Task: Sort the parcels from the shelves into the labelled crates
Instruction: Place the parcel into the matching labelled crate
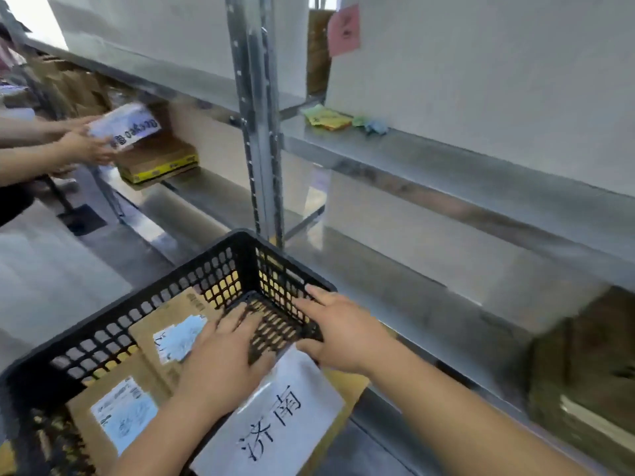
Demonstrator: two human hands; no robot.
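A black perforated crate (137, 293) sits low in front of me, with a white paper label (275, 417) bearing handwritten characters on its near side. Inside lie two brown cardboard parcels, one (168, 314) near the middle and one (86, 417) at the near left, each with a pale shipping sticker. My left hand (220, 365) is inside the crate, fingers spread flat over the edge of the middle parcel and the mesh floor. My right hand (343, 331) grips the crate's right wall, fingers over the rim and thumb below it.
Metal shelving with an upright post (257, 132) runs across ahead. Yellow notes (326, 118) lie on the middle shelf and a pink note (343, 29) hangs above. At left, another person's hands hold a white parcel (123, 127) over a yellow-edged box (158, 159). A brown box (584, 372) sits on the low shelf at right.
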